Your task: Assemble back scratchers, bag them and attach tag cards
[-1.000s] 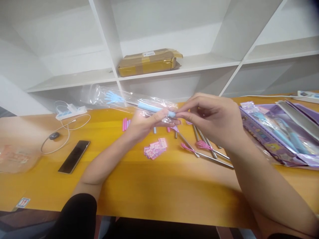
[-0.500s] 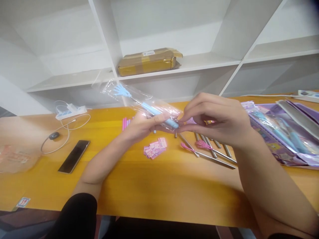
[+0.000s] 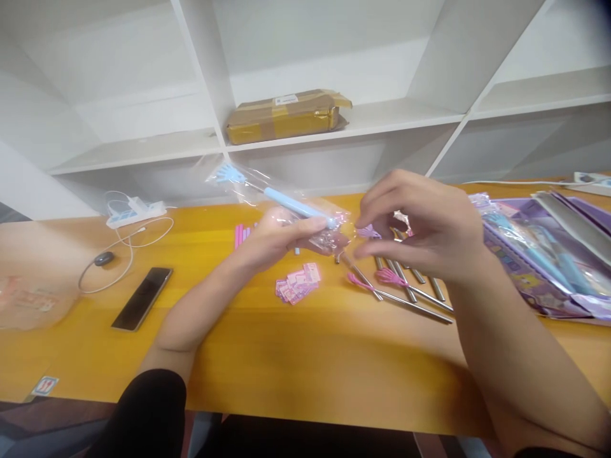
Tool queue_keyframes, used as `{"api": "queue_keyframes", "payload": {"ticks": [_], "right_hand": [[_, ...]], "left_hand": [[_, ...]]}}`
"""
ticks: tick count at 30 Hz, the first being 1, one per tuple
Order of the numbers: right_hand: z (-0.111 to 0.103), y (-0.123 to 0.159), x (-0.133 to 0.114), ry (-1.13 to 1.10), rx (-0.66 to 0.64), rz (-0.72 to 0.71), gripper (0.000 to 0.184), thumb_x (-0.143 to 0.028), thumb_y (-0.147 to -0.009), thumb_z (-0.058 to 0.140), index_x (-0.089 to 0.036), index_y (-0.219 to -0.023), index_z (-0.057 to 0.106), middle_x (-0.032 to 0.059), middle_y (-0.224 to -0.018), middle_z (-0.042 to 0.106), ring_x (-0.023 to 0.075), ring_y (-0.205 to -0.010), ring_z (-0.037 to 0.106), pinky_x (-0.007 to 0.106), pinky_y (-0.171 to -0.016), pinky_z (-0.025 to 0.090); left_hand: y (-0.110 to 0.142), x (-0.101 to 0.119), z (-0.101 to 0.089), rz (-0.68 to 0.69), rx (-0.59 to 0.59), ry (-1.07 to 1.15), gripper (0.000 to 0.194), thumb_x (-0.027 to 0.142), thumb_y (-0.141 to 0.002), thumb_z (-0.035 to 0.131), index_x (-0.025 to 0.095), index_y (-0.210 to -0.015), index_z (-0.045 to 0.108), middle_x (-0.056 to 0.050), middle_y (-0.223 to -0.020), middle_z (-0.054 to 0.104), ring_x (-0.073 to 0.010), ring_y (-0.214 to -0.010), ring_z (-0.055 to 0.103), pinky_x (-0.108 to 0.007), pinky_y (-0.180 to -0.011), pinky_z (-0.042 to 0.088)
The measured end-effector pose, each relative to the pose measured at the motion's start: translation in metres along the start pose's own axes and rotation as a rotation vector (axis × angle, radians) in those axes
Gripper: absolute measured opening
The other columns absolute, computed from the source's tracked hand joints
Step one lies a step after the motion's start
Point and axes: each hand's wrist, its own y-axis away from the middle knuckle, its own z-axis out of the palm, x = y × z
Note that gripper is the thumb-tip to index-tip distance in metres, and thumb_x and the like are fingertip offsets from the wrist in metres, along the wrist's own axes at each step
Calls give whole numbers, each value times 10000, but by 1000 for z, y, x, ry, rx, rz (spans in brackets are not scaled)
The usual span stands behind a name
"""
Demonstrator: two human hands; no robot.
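A blue back scratcher (image 3: 291, 202) with a hand-shaped head lies inside a clear plastic bag (image 3: 258, 178). My left hand (image 3: 281, 238) grips it through the bag near the handle's end, thumb on top. To the right of the bag is my right hand (image 3: 420, 222), its thumb and fingers apart with nothing between them. Below and behind it, several metal rods (image 3: 415, 308) lie on the table, some with pink hand-shaped heads (image 3: 391, 277). A small pile of pink printed cards (image 3: 298, 283) rests below my left hand. Pink handles (image 3: 239, 235) are partly hidden behind that hand.
On the right stands a purple box (image 3: 520, 267) with bagged blue scratchers. A phone (image 3: 142, 299), a power strip (image 3: 136, 213) with cables and a plastic bag (image 3: 35, 302) lie to the left. A taped cardboard parcel (image 3: 286, 117) sits on the white shelf behind.
My right hand has let go of the bag's end and its fingers have opened. The scratcher's handle end has shifted up and slightly left inside the bag.
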Motion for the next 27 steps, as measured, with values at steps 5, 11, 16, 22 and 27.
{"api": "queue_keyframes", "payload": {"ticks": [5,11,16,22,27], "right_hand": [[-1,-1,10,152,-47,-85,576,-587,-935,859,-310,-1406,677,118,-1303,576,249,-1119,638,386,-858,615],[12,-8,1,176,4,-310,108,-156,-1038,737,-262,-1037,714,34,-1238,694,169,-1061,668,357,-921,572],[14,-7,-4,-30,-104,-138,21,-220,-1085,695,-238,-1077,702,16,-1124,770,150,-1014,717,324,-908,567],[23,-6,-2,0,-67,101,147,-327,-1084,697,-229,-976,683,-7,-892,730,134,-806,673,303,-750,497],[24,-7,-3,9,-59,158,190,-357,-1081,700,-221,-948,683,-13,-843,713,121,-740,637,295,-709,461]], "left_hand": [[-2,6,-3,-28,-25,135,400,521,-888,865,127,-931,806,-105,-856,827,-204,-734,782,-313,-734,618],[-12,-2,-7,-59,15,192,417,474,-854,900,145,-1065,756,-46,-839,755,-139,-663,707,-228,-558,512],[-19,-10,-15,-41,129,180,484,457,-895,898,175,-1213,667,8,-776,672,-103,-539,606,-218,-456,391],[-15,-11,-12,6,41,149,523,452,-916,908,197,-1312,681,-44,-1018,747,-136,-823,735,-249,-743,578],[-11,-13,-17,82,-20,69,615,443,-904,920,264,-1446,690,-75,-1203,743,-197,-1014,754,-282,-819,605]]}}
